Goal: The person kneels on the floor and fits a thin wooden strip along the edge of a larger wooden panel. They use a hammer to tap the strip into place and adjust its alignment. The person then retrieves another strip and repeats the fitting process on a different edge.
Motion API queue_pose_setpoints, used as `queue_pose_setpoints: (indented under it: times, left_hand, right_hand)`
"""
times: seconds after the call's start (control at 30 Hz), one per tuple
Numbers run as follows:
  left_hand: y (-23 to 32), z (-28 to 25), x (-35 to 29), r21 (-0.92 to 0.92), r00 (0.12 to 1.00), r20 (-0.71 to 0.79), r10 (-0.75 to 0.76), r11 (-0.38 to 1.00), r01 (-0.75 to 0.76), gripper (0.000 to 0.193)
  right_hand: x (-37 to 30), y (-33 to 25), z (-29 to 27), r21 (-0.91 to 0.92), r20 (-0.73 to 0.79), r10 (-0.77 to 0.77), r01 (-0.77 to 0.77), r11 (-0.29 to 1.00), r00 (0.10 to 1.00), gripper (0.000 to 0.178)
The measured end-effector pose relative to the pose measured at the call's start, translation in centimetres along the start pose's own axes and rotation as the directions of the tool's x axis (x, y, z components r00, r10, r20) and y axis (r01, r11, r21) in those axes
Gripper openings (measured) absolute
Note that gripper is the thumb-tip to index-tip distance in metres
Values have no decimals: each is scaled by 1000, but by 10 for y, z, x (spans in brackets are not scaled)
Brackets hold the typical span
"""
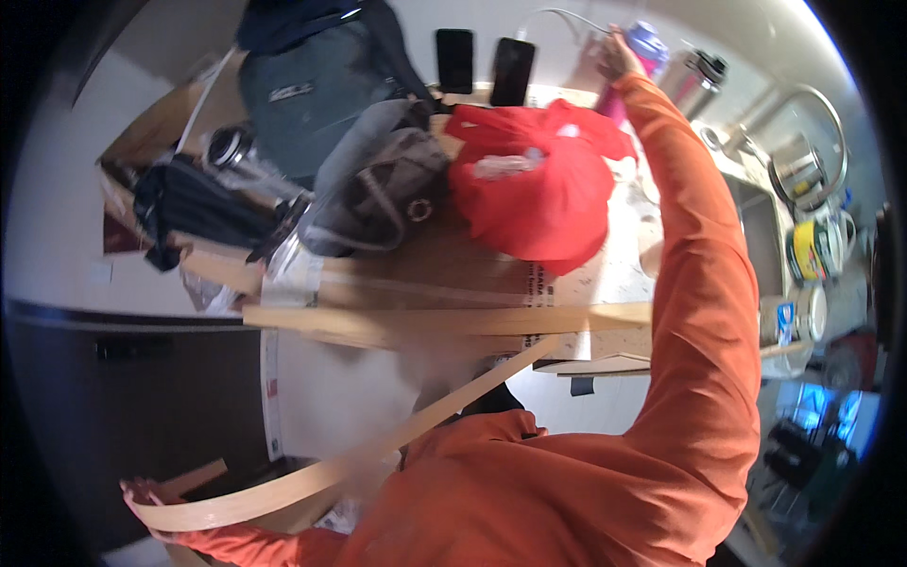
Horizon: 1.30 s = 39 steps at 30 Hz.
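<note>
At the lower left, my left hand (146, 501) is closed round one end of a long, pale wooden strip (416, 425). The strip slants up to the right, and its far end meets the counter's front edge. My right arm stretches across to the far wall. There my right hand (619, 59) has its fingers drawn together beside a pink bottle with a purple lid (646, 42). A white cable (567, 13) runs along the wall up to those fingertips. What they grip, if anything, is too small to make out.
Another wooden strip (453, 321) lies along the counter's front edge. Behind it are a red bag (539, 198), a grey cloth bag (378, 180) and a dark backpack (302, 94). Two phones (454, 61) lean at the wall. A tap (746, 137) and sink (761, 227) are at the right.
</note>
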<state>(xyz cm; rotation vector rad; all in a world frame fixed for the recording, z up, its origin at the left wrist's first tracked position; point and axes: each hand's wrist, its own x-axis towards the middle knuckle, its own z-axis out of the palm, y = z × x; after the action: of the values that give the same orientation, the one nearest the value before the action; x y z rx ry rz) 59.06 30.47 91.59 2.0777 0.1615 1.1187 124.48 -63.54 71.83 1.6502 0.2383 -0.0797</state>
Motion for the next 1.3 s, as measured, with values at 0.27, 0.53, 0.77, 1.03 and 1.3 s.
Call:
queue_pose_setpoints:
  times: [0.27, 0.53, 0.77, 1.03, 1.3]
  left_hand:
    - [17, -63, -15, -519, 960, 251, -124, 820, 242, 30]
    - [-5, -28, 34, -756, 786, 529, 320, 599, 264, 42]
    - [-22, 40, -17, -761, 927, 221, 304, 648, -31, 42]
    - [25, 125, -106, -698, 575, 627, 525, 706, 116, 40]
    - [66, 127, -218, -802, 84, 597, 798, 590, 94, 31]
  right_hand:
    - [-57, 27, -1, 410, -106, 166, -109, 905, 980, 48]
    - [-255, 72, -95, 713, 235, 368, -416, 564, 900, 60]
    - [-526, 5, -347, 638, 83, 215, 114, -761, 973, 42]
    - [-663, -183, -603, -134, -770, 6, -152, -979, 639, 78]
    - [-791, -280, -628, -811, 585, -57, 583, -44, 809, 89]
